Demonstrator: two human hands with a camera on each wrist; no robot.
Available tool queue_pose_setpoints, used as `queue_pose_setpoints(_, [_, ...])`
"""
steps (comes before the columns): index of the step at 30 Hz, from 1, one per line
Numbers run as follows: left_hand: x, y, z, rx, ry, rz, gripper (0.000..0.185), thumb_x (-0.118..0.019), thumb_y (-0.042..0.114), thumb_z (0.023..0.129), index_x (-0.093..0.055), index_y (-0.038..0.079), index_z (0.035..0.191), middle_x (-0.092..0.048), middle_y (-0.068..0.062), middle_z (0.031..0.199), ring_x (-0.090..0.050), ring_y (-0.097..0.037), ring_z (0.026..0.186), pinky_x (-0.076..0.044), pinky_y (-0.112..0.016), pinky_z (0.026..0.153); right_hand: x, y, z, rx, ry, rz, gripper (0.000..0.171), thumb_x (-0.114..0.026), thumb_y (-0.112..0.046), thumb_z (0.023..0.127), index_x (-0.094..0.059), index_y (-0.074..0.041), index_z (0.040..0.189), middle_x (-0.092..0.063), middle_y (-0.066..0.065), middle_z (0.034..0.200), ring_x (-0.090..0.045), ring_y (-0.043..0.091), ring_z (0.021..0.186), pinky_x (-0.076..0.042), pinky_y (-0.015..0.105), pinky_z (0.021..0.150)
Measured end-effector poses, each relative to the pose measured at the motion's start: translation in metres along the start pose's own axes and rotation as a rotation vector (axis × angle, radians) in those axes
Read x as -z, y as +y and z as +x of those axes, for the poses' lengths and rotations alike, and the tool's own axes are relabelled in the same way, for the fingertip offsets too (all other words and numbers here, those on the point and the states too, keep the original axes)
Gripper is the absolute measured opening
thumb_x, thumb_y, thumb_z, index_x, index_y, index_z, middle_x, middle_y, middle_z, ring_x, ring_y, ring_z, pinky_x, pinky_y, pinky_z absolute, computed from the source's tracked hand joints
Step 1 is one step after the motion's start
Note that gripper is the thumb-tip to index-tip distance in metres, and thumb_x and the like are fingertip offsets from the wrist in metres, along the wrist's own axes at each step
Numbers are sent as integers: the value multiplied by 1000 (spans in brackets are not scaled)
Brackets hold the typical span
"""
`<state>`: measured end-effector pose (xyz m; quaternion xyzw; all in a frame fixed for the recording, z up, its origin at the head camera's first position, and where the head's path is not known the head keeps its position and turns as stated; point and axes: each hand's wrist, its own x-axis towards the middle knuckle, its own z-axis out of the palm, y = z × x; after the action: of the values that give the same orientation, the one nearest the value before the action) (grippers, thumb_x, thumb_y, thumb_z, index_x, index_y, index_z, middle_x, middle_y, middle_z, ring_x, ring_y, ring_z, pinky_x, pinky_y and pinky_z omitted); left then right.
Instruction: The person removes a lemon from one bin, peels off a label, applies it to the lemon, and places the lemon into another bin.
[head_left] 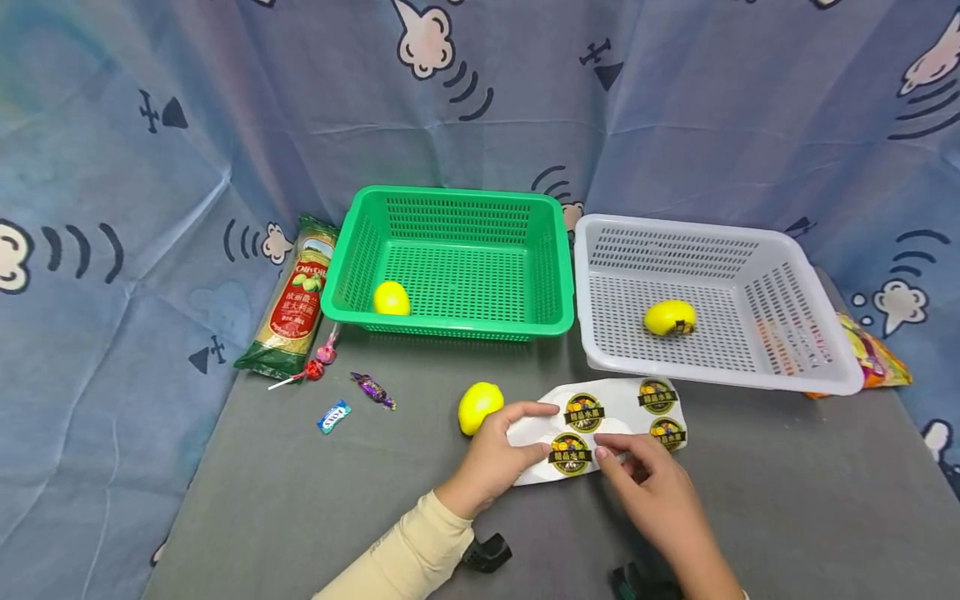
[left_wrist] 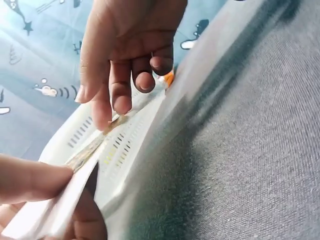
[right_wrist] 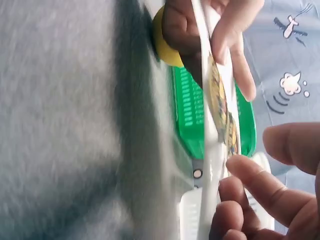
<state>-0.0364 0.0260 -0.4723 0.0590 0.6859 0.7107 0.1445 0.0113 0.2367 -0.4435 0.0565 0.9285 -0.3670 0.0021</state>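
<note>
The flat white sheet (head_left: 617, 407) of round black-and-gold stickers (head_left: 583, 413), pinched by the left hand (head_left: 491, 454) just in front of the white plastic basket (head_left: 750, 382), could buckle if the right hand (head_left: 656, 487), fingers loose, gripping nothing, presses hard.

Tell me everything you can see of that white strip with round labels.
The white strip looks like thin, slightly bent paper, bearing four round black-and-gold stickers with fruit pictures and Chinese characters. It is held above the grey table, near the white basket. The left hand pinches its left end, thumb on top; the right hand is at its near edge; whether it touches is unclear.
</note>
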Motion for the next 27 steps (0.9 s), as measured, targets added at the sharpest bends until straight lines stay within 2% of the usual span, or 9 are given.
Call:
queue_pose_setpoints(7, [-1,4,-2,-39,5,-74,45,-69,-11,88,-75,7,128,-70,-4,131,-59,-19,125,-47,-25,100,-6,-10,-2,-3,45,20,17,-84,-25,94,-82,-16,108,-65,-6,92,-54,5,74,-45,27,63])
queue_pose_setpoints(10, [-1,4,-3,-67,-11,-34,46,-69,-10,88,-74,6,131,-70,-6,133,-59,-22,127,-47,-28,104,-6,-10,-2,-53,25,34,15,-83,-27,95,-81,-14,101,-64,-5,89,-56,6,75,-46,27,65])
queue_pose_setpoints(12, [-1,5,-4,-123,0,81,48,-73,-7,88,-72,8,134,-67,-5,135,-58,-23,128,-46,-33,107,-5,-8,-2,-90,15,44,15,-81,-27,96,-79,-13,98,-63,-3,86,-57,8,75,-46,27,66])
queue_pose_setpoints(14, [1,8,-8,-218,39,285,52,-80,2,88,-69,13,138,-61,-7,143,-53,-27,134,-43,-43,110,-3,-6,-2,-123,4,61,16,-79,-27,97,-78,-12,98,-64,-2,84,-58,10,75,-47,28,67])
queue_pose_setpoints(17, [10,17,-15,-398,167,628,59,-89,15,86,-68,18,141,-52,-11,151,-47,-35,137,-38,-57,106,1,-2,-1,-150,-6,80,17,-78,-28,98,-77,-11,99,-68,1,85,-60,11,77,-49,28,69])
queue_pose_setpoints(19, [22,22,-17,-451,263,792,61,-92,22,83,-69,20,140,-48,-15,155,-43,-39,137,-37,-59,100,3,0,0,-160,-14,85,18,-77,-28,99,-77,-10,101,-71,2,88,-62,11,79,-50,28,70])
queue_pose_setpoints(22, [48,24,-12,-388,328,918,61,-94,25,82,-71,22,138,-49,-17,154,-44,-41,130,-35,-57,95,4,1,3,-162,-28,76,20,-77,-31,100,-77,-11,102,-73,2,93,-64,11,84,-51,28,73])
queue_pose_setpoints(25, [72,17,-1,-261,266,989,66,-93,26,83,-67,25,144,-49,-18,154,-48,-42,126,-39,-57,96,3,-2,5,-160,-41,77,20,-76,-31,100,-78,-12,103,-74,2,95,-65,12,87,-52,28,76])
queue_pose_setpoints(27, [83,12,6,-225,204,1000,68,-92,23,85,-65,26,146,-51,-17,152,-51,-42,122,-44,-57,96,1,-5,6,-147,-50,89,19,-76,-31,100,-78,-12,103,-75,1,96,-65,11,87,-52,28,77])
